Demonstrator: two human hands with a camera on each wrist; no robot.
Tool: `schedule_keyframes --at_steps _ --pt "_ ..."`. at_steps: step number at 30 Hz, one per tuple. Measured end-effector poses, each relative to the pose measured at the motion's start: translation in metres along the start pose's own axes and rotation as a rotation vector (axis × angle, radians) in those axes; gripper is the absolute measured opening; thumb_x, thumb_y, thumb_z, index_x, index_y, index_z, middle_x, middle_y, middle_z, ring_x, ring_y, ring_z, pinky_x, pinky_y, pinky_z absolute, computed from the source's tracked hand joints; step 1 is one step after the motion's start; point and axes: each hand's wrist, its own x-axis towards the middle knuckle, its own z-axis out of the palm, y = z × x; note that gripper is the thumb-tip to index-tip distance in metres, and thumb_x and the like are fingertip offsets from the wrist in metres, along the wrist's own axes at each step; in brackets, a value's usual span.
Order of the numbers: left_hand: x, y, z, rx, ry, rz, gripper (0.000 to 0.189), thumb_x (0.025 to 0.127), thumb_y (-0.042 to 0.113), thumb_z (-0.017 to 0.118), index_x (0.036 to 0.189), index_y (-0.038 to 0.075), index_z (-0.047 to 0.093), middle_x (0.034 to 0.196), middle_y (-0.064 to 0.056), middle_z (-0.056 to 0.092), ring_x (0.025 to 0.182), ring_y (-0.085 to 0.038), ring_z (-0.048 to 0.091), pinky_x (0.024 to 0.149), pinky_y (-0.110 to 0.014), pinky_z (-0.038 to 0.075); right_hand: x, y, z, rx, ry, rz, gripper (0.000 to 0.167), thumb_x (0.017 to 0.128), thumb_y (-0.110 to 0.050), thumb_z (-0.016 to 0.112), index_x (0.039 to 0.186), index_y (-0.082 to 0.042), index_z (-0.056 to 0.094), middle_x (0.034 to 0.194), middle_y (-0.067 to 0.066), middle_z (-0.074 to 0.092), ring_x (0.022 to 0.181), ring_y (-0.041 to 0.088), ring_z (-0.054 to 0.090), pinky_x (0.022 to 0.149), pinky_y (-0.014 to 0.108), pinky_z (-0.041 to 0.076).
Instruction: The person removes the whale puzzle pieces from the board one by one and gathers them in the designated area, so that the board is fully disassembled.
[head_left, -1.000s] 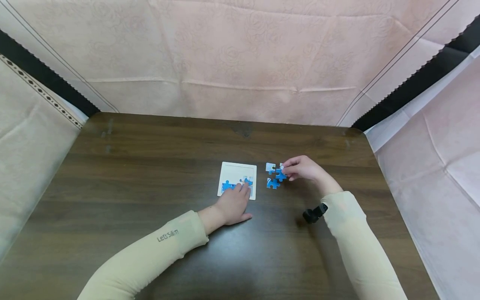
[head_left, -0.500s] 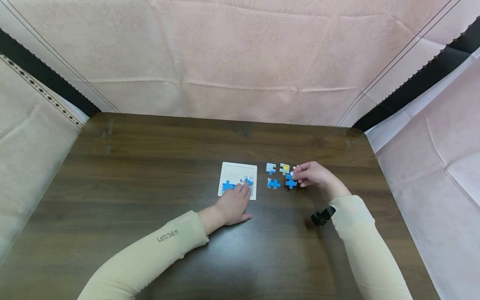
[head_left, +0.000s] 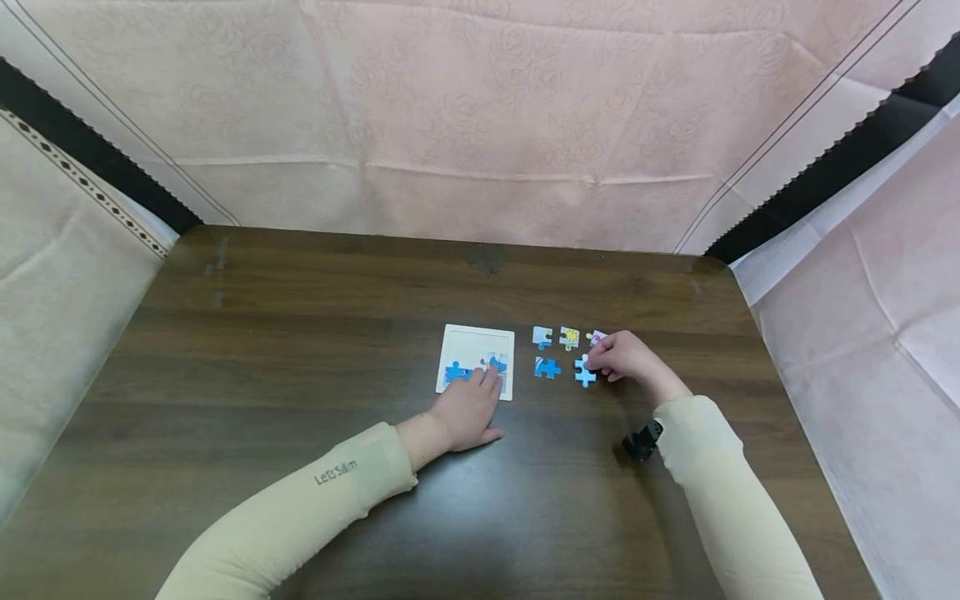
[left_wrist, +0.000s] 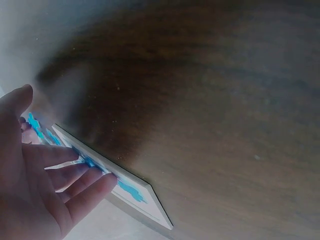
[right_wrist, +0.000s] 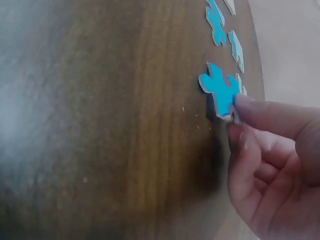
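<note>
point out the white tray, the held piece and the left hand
White tray (head_left: 477, 343), head view, bare upper part
Held puzzle piece (right_wrist: 223, 94), right wrist view, blue face's middle
Left hand (head_left: 467, 413), head view, its back

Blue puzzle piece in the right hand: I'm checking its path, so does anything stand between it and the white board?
Yes: another blue piece lies on the table between the held piece and the white board. The left hand also covers part of the board's near side.

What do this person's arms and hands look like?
The left sleeve is pale cream, printed with dark lettering; the right sleeve matches but shows none, with a small black wrist camera at its end. The left hand and right hand are gloveless.
</note>
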Motion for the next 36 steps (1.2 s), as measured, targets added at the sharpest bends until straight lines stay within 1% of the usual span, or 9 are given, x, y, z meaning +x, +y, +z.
schedule_keyframes --at_steps 4,14,19,22,26,28,30,33,36 --pt "-0.001 0.0 0.0 0.017 0.01 0.004 0.078 0.089 0.062 0.044 0.142 0.005 0.039 0.149 -0.012 0.037 0.128 -0.024 0.043 0.078 -0.026 0.052 0.0 -0.002 0.002 -0.053 0.035 -0.003 0.019 0.085 -0.014 0.066 0.09 0.005 0.068 0.075 0.001 0.06 0.063 0.012 0.052 0.058 0.023 0.051" --pt "-0.002 0.0 -0.001 0.018 0.017 0.009 0.077 0.089 0.061 0.044 0.142 0.004 0.039 0.148 -0.012 0.038 0.127 -0.024 0.043 0.081 -0.027 0.052 -0.002 -0.005 0.006 -0.085 0.067 0.005 0.017 0.084 -0.013 0.066 0.083 0.003 0.068 0.071 0.001 0.057 0.057 0.01 0.051 0.056 0.022 0.051" --pt "-0.003 0.0 0.0 0.02 0.022 0.01 0.078 0.089 0.061 0.044 0.142 0.004 0.039 0.149 -0.013 0.036 0.127 -0.024 0.043 0.081 -0.027 0.052 -0.003 -0.006 0.007 -0.073 0.064 0.003 0.016 0.086 -0.014 0.064 0.081 0.002 0.065 0.074 0.003 0.059 0.057 0.011 0.052 0.057 0.023 0.051" --pt "-0.005 0.0 0.001 -0.006 0.026 0.012 0.079 0.089 0.061 0.045 0.143 0.004 0.037 0.151 -0.013 0.033 0.127 -0.024 0.044 0.083 -0.028 0.052 -0.003 -0.01 0.007 -0.05 0.062 -0.012 0.017 0.088 -0.016 0.062 0.085 0.0 0.064 0.075 0.004 0.061 0.06 0.012 0.052 0.057 0.024 0.05" --pt "-0.009 0.0 0.002 -0.065 0.031 0.019 0.079 0.089 0.059 0.046 0.144 0.004 0.034 0.153 -0.013 0.028 0.128 -0.026 0.043 0.088 -0.033 0.05 -0.002 -0.023 0.011 0.011 0.04 -0.039 0.021 0.09 -0.021 0.061 0.091 0.0 0.063 0.075 0.005 0.06 0.064 0.014 0.052 0.059 0.025 0.049" --pt "-0.011 -0.001 0.002 -0.092 0.034 0.027 0.077 0.09 0.058 0.047 0.144 0.004 0.035 0.153 -0.013 0.028 0.128 -0.027 0.043 0.092 -0.036 0.049 0.0 -0.031 0.016 0.048 0.012 -0.054 0.024 0.09 -0.023 0.062 0.096 0.0 0.064 0.078 0.006 0.06 0.067 0.015 0.053 0.061 0.026 0.049" --pt "-0.012 -0.002 0.003 -0.118 0.022 0.038 0.075 0.09 0.057 0.047 0.144 0.006 0.035 0.153 -0.013 0.028 0.13 -0.028 0.042 0.097 -0.039 0.046 0.003 -0.04 0.021 0.082 -0.013 -0.065 0.026 0.089 -0.024 0.062 0.099 -0.001 0.064 0.082 0.007 0.062 0.069 0.016 0.054 0.062 0.026 0.05" --pt "-0.013 -0.003 0.003 -0.148 -0.004 0.052 0.074 0.091 0.056 0.047 0.145 0.008 0.034 0.153 -0.011 0.029 0.131 -0.029 0.041 0.101 -0.042 0.043 0.007 -0.053 0.032 0.083 -0.04 -0.083 0.028 0.089 -0.025 0.063 0.105 -0.002 0.065 0.087 0.009 0.065 0.072 0.016 0.056 0.063 0.026 0.05" --pt "-0.012 -0.004 0.003 -0.167 -0.029 0.055 0.074 0.09 0.057 0.047 0.145 0.01 0.034 0.153 -0.01 0.03 0.133 -0.029 0.039 0.103 -0.044 0.041 0.01 -0.065 0.044 0.056 -0.043 -0.102 0.028 0.088 -0.026 0.064 0.107 -0.005 0.066 0.087 0.01 0.067 0.069 0.016 0.056 0.062 0.026 0.05"
